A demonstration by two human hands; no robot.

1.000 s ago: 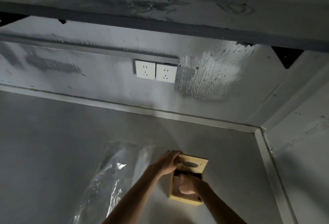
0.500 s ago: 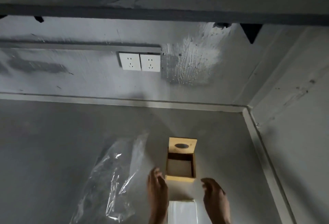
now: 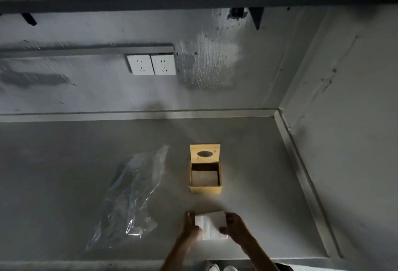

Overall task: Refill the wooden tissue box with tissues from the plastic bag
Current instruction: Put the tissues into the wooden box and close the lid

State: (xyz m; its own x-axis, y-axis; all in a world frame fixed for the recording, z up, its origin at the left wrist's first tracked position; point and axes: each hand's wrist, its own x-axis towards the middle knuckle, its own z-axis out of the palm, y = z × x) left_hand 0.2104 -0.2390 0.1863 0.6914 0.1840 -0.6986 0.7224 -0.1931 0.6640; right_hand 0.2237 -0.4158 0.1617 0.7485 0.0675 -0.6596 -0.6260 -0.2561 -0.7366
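The wooden tissue box (image 3: 205,188) stands open on the grey table, its lid (image 3: 205,152) with an oval slot tipped up at the far side. A pale layer lies at the box's bottom. Nearer to me, a white stack of tissues (image 3: 212,225) sits between both hands. My left hand (image 3: 190,226) grips its left side and my right hand (image 3: 234,227) grips its right side. A crumpled clear plastic bag (image 3: 131,201) lies to the left of the box and the hands.
The grey table (image 3: 64,173) meets a wall at the back and another on the right, with a raised strip (image 3: 301,173) along the right edge. Two white wall sockets (image 3: 151,64) sit above. Shoes (image 3: 221,268) show below the table's front edge.
Both hands left the box, drew back toward me and took hold of the tissue stack from either side. The box stays open with its lid up.
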